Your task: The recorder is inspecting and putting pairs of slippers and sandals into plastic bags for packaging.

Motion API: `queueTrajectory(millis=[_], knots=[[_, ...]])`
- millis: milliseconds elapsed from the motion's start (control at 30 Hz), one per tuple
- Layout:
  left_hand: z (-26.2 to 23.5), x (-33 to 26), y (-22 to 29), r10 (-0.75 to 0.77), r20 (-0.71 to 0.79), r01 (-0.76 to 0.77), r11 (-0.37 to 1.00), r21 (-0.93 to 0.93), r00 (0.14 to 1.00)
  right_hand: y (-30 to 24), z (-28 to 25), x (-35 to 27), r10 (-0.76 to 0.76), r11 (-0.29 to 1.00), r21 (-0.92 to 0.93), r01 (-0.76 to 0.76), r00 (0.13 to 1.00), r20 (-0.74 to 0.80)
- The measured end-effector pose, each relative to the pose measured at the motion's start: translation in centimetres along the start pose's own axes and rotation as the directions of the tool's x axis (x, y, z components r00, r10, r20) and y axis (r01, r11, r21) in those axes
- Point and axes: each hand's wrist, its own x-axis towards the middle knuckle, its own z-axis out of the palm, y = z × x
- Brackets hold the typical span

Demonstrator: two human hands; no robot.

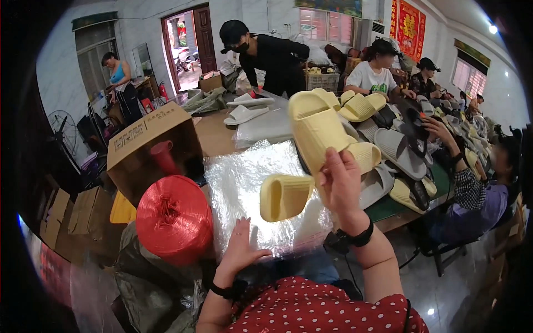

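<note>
A pale yellow slide slipper (316, 136) is raised over the table, its lower end pinched by my right hand (340, 186). Left of that hand, a second yellow slipper (286, 198) appears above the plastic bags with its opening showing. I cannot tell whether my right hand holds it too. My left hand (241, 244), its fingers apart, lies on the near left part of a stack of clear, shiny plastic bags (236, 188). Both wrists wear dark bands.
A big red roll of plastic twine (175, 219) stands left of the bags, before an open cardboard box (152, 133). Grey and yellow slippers (400, 150) heap up at right. White slippers (247, 114) lie farther back. Co-workers are around the table, one person (472, 194) close at right.
</note>
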Motion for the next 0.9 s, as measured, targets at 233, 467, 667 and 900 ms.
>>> queueTrajectory(millis=[233, 467, 667, 900], knots=[[-3.9, 0.5, 5.0, -0.245, -0.185, -0.075, 0.399, -0.914, 0.952, 1.5, 3.3, -3.6, 0.186, 0.982, -0.083, -0.171, 0.952, 0.243], [-6.7, 2.1, 5.1, -0.484, -0.248, -0.201, 0.147, -0.968, 0.839, 6.6, -1.5, -1.3, -0.009, 0.859, -0.508, 0.063, 0.994, 0.108], [-3.5, 5.5, -0.8, -0.644, -0.116, -0.047, 0.122, -0.991, 0.756, 10.4, -1.5, -2.8, 0.461, 0.788, -0.45, -0.42, 0.887, -0.022], [1.3, 3.2, -0.9, -0.391, -0.185, 0.078, 0.567, -0.82, 0.902, 15.9, -5.7, -4.7, 0.645, 0.366, -0.931, -0.007, 0.722, 0.248]])
